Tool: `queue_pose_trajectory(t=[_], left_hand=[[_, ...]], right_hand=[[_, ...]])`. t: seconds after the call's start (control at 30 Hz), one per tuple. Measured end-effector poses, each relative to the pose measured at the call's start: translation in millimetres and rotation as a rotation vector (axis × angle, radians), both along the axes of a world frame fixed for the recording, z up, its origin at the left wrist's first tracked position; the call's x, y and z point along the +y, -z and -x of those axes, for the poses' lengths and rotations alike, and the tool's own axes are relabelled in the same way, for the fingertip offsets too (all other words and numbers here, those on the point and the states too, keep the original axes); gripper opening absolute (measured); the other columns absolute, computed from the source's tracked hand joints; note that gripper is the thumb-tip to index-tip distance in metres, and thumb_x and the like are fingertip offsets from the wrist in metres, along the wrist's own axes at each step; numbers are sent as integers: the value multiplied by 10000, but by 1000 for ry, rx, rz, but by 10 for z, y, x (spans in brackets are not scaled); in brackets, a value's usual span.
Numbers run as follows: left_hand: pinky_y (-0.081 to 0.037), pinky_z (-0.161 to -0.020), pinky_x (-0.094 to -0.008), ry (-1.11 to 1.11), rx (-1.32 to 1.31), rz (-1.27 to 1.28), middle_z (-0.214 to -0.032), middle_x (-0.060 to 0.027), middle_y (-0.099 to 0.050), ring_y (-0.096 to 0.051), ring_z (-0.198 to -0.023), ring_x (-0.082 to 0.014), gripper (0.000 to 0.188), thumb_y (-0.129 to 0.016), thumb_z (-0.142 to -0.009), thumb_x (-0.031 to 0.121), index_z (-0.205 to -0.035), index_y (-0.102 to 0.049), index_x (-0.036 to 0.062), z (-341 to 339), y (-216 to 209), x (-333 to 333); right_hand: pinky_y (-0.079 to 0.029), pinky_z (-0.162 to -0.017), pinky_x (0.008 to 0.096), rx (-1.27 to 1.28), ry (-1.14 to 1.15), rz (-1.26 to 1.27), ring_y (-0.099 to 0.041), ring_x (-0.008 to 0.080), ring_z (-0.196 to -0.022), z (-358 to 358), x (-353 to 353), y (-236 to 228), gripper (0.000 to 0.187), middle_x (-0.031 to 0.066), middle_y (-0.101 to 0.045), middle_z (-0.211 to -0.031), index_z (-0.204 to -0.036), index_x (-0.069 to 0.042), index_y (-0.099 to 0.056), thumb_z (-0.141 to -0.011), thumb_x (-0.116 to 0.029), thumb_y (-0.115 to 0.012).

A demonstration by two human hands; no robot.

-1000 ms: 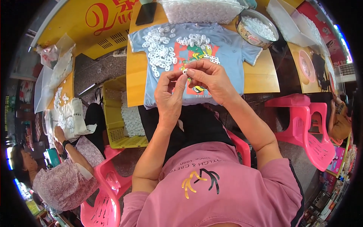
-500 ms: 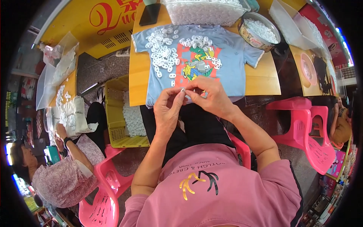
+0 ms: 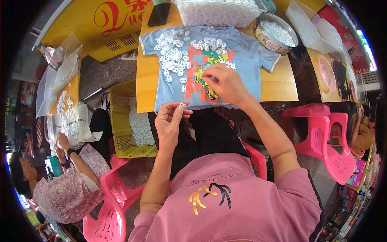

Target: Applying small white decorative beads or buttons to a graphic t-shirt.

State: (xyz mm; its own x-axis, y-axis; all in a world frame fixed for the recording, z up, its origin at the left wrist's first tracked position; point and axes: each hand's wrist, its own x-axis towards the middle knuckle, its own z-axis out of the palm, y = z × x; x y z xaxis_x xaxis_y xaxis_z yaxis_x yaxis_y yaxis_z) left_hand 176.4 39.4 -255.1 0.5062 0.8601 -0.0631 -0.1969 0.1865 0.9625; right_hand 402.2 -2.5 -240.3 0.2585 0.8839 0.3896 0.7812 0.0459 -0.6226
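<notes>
Left hand (image 3: 171, 121) at near edge of table, just beyond the lap. Thumb and forefinger pinched on a small white piece (image 3: 183, 105), other fingers loosely curled. Piece sits at the fingertips, just off the shirt's bottom hem.

Right hand (image 3: 225, 82) is over the printed front of the blue T-shirt (image 3: 246, 60), palm down, fingers bent and bunched toward the thumb. Fingertips are small and partly hidden here, so can't tell whether they hold anything. Hands well apart.

Shirt lies flat on the wooden table (image 3: 284, 84), collar at far side. Big loose heap of white two-hole pieces (image 3: 173, 56) on its left part; smaller cluster (image 3: 209, 43) right of that, above the print. A few pieces (image 3: 230, 65) just beyond the right hand, on the print. Two more (image 3: 184, 84) in a short column, between heap and left hand.

Far side of table: clear bin (image 3: 217, 21) full of white pieces, round tub (image 3: 269, 43) of the same at its right, dark phone (image 3: 158, 15) to the left.

On floor, left of table: yellow crate (image 3: 137, 152) with white pieces inside. Pink chair (image 3: 322, 133) on the right. Co-worker (image 3: 66, 197) in patterned top on the left, hands at another table with white pieces.
</notes>
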Motion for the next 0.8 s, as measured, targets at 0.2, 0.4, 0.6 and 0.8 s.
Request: queue_pose_trajectory(t=[0.2, 0.4, 0.6, 0.8], left_hand=[[-541, -714, -276, 46, 13, 5, -971, -151, -679, -666, -783, -179, 89, -580, -943, 55, -1003, -577, -11, 45, 52, -14], [-515, -745, -251, 78, 28, 24, -974, -123, -676, -648, -810, -143, 115, -594, -946, 70, -1017, -583, -21, 27, 81, -16], [-524, -748, -265, 119, 38, 36, -969, -125, -674, -650, -807, -155, 115, -601, -938, 68, -1009, -588, -22, -106, 45, -39], [-529, -742, -280, 110, 82, 42, -930, -114, -670, -654, -790, -167, 106, -610, -931, 73, -989, -593, -13, -208, 11, -66]], right_hand=[[-505, -614, 318, -98, -64, -72, -636, 214, -692, 48, 71, 7, 104, 80, -652, -868, -922, -34, -674, -849, -109, -671], [-450, -572, 275, 92, 192, 1, -571, 148, -624, -376, -243, -62, 140, 81, -644, -825, -956, -12, -675, -845, -96, -686], [-449, -575, 273, 68, 244, -49, -573, 157, -640, -519, -622, 67, 119, 80, -637, -843, -952, -12, -673, -841, -53, -683], [-466, -574, 292, -32, 287, -121, -595, 187, -655, -533, -737, 192, 89, 85, -628, -850, -930, -25, -661, -844, -45, -672]])
